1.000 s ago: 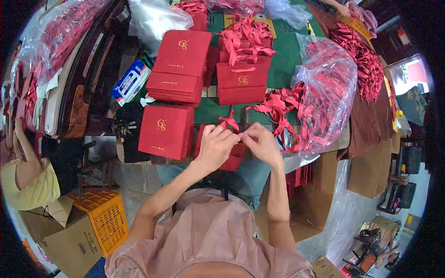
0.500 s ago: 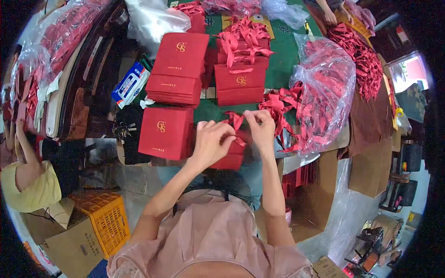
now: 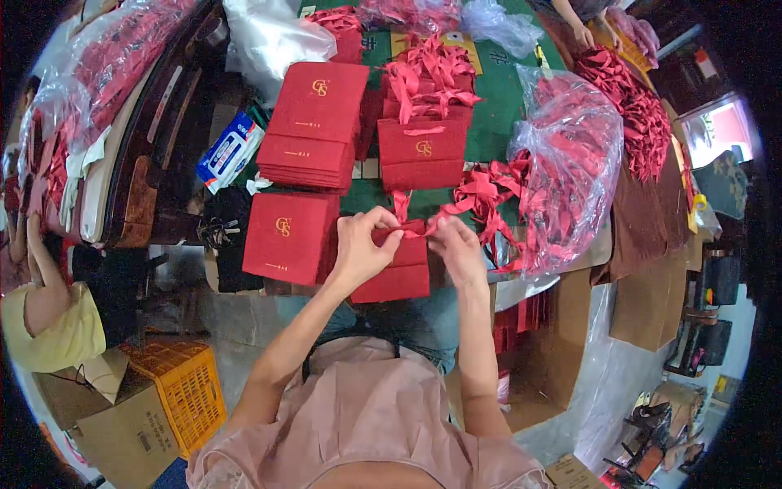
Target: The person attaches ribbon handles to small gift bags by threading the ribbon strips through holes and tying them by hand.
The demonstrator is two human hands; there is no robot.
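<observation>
Red ribbon (image 3: 415,231) along the bag's top edge (image 3: 399,281): left hand (image 3: 363,246) pinching, right hand (image 3: 459,251) too blurred to tell. Even tension should prevent twisting.

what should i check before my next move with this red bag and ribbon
1. Left hand has hold of the ribbon: ok, thumb and finger pinch it above the red bag.
2. Right hand has a firm grip: cannot tell, the fingers are blurred beside the ribbon.
3. Knot is tight: cannot tell, the fingers cover part of the ribbon.
4. Bag front is uncovered: ok, its lower part shows plain red below the hands.
5. Loose ribbons are well away from the right hand: not ok, they lie close by, just beyond it.
</observation>
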